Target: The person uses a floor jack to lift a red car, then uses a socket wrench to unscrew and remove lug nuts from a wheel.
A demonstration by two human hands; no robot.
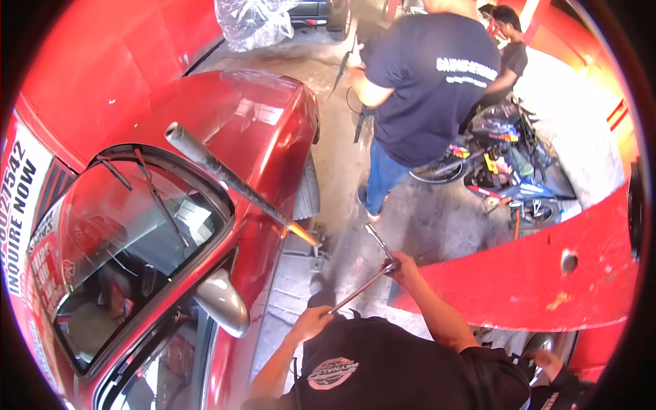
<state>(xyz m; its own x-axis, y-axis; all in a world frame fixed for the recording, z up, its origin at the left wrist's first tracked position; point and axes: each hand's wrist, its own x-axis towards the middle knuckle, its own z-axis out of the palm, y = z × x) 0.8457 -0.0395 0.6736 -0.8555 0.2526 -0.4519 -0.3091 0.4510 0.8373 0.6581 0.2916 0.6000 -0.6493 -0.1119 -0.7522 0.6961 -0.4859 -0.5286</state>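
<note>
A long metal socket wrench (361, 290) with an extension bar (378, 239) set at an angle on its far end is held between my hands, above the floor. My left hand (311, 322) is closed round the near end of its handle. At the far end, my right hand (406, 268) is closed round the joint where the handle meets the extension. The extension's tip points away from me and touches nothing that I can see. The fingers of both hands are partly hidden.
A red car (266, 171) stands at left, its side mirror (223, 303) sticking out near my left arm. A dark pipe (232, 179) with an orange end slants over it. A person in dark clothes (430, 82) stands ahead by a motorcycle (526, 171). A curved red panel (533, 280) is at right, with another person's hand (544, 360) below.
</note>
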